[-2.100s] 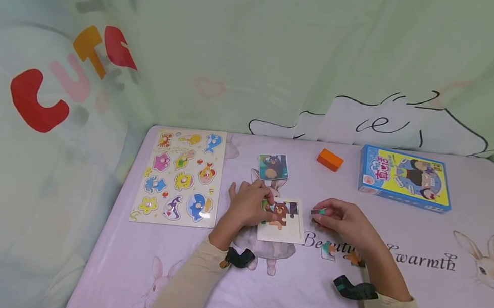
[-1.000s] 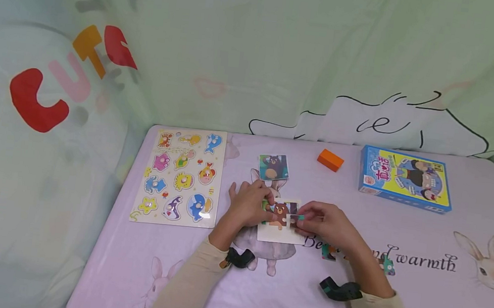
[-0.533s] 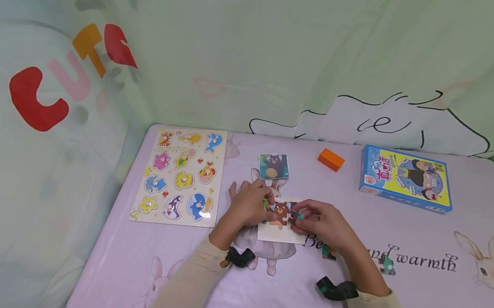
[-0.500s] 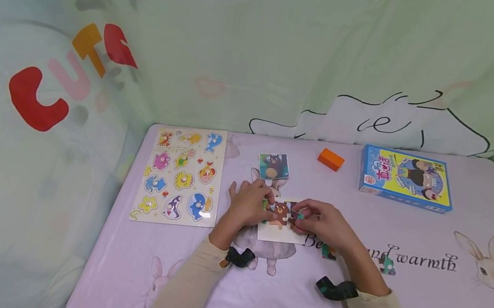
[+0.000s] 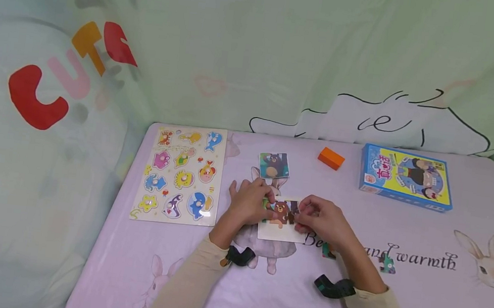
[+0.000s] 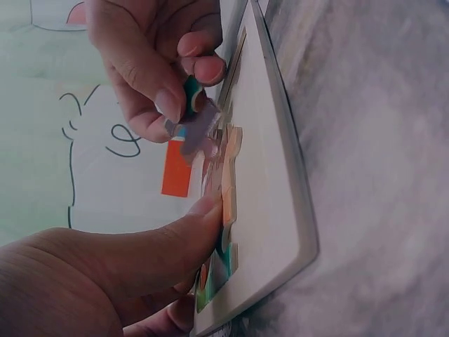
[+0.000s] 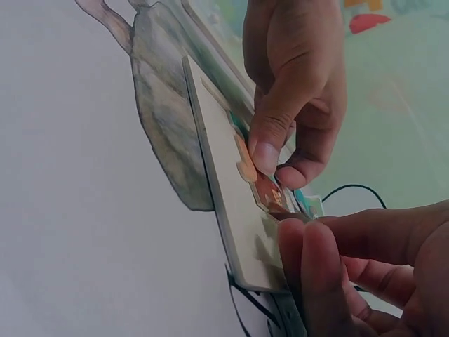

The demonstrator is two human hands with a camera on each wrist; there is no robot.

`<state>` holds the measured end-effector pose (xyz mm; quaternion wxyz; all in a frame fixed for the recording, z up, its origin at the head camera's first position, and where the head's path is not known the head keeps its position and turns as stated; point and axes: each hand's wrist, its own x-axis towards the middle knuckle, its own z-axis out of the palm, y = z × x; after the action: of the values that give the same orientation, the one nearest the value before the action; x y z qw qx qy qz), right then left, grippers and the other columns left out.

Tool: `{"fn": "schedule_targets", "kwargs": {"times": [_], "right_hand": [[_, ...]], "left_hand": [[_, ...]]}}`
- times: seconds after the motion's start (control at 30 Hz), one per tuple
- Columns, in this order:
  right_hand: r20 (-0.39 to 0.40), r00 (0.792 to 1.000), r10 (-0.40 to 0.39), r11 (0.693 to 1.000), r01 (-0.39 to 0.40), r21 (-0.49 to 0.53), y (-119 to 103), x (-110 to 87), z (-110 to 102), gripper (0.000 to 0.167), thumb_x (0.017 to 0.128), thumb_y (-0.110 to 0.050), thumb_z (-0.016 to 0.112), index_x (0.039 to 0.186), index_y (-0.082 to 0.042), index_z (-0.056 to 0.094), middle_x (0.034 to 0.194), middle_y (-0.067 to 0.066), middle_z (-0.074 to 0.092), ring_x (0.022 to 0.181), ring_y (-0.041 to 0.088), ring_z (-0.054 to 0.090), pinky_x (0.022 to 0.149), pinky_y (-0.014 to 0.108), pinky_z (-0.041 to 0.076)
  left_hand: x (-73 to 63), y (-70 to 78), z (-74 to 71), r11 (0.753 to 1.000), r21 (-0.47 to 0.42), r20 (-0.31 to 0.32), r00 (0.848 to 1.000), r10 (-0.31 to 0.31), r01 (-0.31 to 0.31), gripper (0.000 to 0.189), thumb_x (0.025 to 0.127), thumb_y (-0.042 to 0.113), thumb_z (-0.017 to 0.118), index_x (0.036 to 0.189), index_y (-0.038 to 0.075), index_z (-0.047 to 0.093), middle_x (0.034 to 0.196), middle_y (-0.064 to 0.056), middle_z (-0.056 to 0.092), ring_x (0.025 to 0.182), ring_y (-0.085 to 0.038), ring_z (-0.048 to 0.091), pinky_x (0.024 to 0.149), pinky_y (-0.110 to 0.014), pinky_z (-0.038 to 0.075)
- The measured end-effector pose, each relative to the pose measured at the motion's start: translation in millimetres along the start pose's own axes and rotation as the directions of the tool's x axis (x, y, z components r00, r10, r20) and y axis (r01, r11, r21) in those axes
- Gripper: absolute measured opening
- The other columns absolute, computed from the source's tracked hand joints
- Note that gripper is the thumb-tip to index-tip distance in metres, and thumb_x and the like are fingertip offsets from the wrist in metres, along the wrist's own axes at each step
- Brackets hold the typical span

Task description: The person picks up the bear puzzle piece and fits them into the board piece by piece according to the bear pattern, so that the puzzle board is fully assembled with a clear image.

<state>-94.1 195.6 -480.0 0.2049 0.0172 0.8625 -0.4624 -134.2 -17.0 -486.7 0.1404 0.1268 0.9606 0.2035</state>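
Note:
A cream jigsaw board (image 5: 280, 234) lies in front of me, with joined bear pieces (image 5: 280, 210) in its tray. My left hand (image 5: 248, 204) holds the board from its left side; in the left wrist view its thumb presses on the joined pieces. My right hand (image 5: 324, 217) comes from the other side and pinches a jigsaw piece (image 6: 201, 130) between thumb and fingers. In the left wrist view this piece is tilted over the board, at the edge of the joined pieces. Two loose jigsaw pieces, one green and orange (image 5: 329, 251) and one teal (image 5: 387, 263), lie near the right forearm.
Above the board lies a bear picture card (image 5: 274, 166). A sea-animal knob puzzle (image 5: 180, 174) is on the left. Farther back are an orange block (image 5: 331, 158) and a blue and yellow box (image 5: 406, 177). A curtain (image 5: 286, 52) hangs behind the table.
My right hand has moved left to the board with a piece, then turned that piece at the edge of the joined ones. My left hand has stayed in place.

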Motion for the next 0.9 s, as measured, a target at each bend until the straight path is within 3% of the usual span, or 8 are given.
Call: {"fn": "schedule_targets", "kwargs": {"times": [0.57, 0.9], "right_hand": [[-0.058, 0.995, 0.075, 0.986, -0.082, -0.143, -7.9, 2.1, 0.9, 0.027, 0.088, -0.029, 0.079, 0.097, -0.007, 0.065, 0.072, 0.004, 0.065, 0.064, 0.019, 0.06, 0.06, 0.029, 0.05], [-0.027, 0.998, 0.054, 0.986, -0.057, -0.158, -1.8, 4.0, -4.6, 0.026, 0.097, -0.032, 0.069, 0.1, -0.007, 0.063, 0.071, 0.005, 0.064, 0.062, 0.02, 0.058, 0.056, 0.027, 0.048]], "left_hand": [[1.3, -0.4, -1.0, 1.0, -0.011, 0.011, 1.0, 0.0, 0.001, 0.027, 0.078, 0.041, 0.088, 0.083, 0.03, 0.064, 0.118, 0.006, 0.058, 0.115, -0.025, 0.049, 0.119, -0.069, 0.013], [0.5, -0.5, -2.2, 1.0, -0.031, 0.035, 0.999, -0.005, 0.006, 0.025, 0.079, 0.044, 0.083, 0.083, 0.028, 0.064, 0.119, 0.005, 0.056, 0.116, -0.025, 0.047, 0.119, -0.068, 0.011]]}}
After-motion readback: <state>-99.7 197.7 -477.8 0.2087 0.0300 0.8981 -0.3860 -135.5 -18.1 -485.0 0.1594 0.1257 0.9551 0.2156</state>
